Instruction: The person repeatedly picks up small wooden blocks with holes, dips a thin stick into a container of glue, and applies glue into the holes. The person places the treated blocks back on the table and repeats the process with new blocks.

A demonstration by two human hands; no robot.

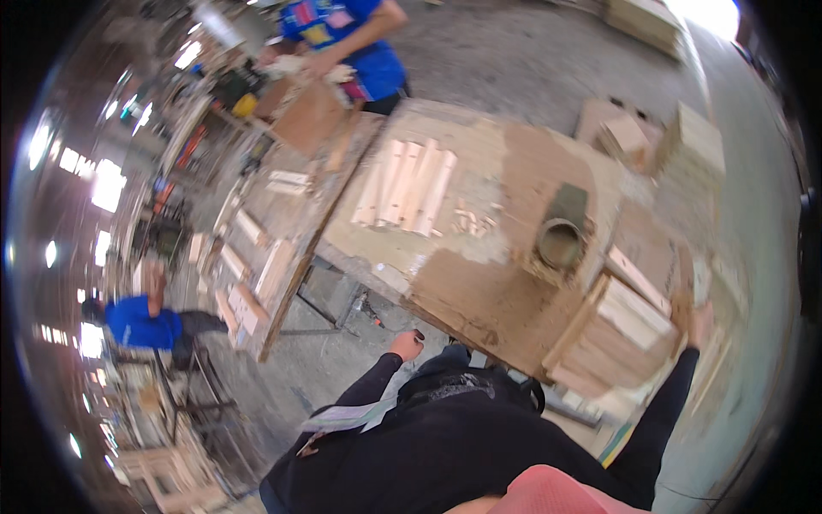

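Observation:
My left hand (408, 344) hangs in front of the table's near edge, fingers curled. A small dark spot shows at its fingertips, too small to name. Out to the right, my right hand (700, 325) is at the outer side of a cardboard box (682, 287), beside stacked wood pieces (634, 310); its fingers are blurred and partly hidden, so its grip does not show. A pale wood strip (638, 278) leans across that stack. On the worktable (479, 137) lies a row of pale wooden slats (407, 187) with dark marks, and small wood bits (473, 223) beside them.
A round open container (561, 242) stands on the table's brown-stained part. A second bench (295, 231) with wood blocks adjoins at left. One person in blue (372, 56) works at its far end; another person (141, 330) is farther left. A power tool (370, 311) is below the table.

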